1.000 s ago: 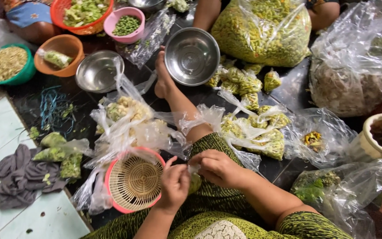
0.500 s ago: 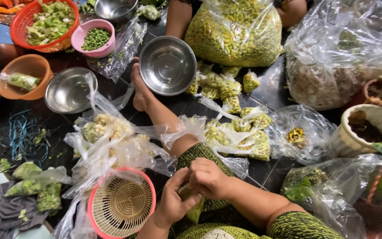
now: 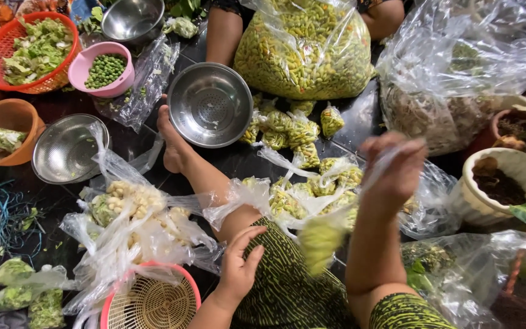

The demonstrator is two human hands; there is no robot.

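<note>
My right hand [image 3: 392,172] is raised and blurred, pinching the neck of a small clear plastic bag of green vegetables [image 3: 321,239] that hangs below it over my lap. Spread open, my left hand [image 3: 242,263] rests on my green patterned trouser leg [image 3: 287,286] and holds nothing. Several small filled bags [image 3: 293,131] lie on the dark floor just beyond my knee. My bare foot [image 3: 175,146] reaches toward a steel colander [image 3: 210,113].
A large bag of green pods [image 3: 305,49] stands at the back with another person's leg [image 3: 223,33] beside it. To the left are a steel strainer [image 3: 65,149], a pink bowl of peas [image 3: 101,70], a red basket of greens [image 3: 31,52] and a pink basket [image 3: 153,301]. White pots [image 3: 506,183] stand to the right.
My right hand has risen up and to the right, lifting the small bag by its neck. The left hand has let go and now lies open on my leg.
</note>
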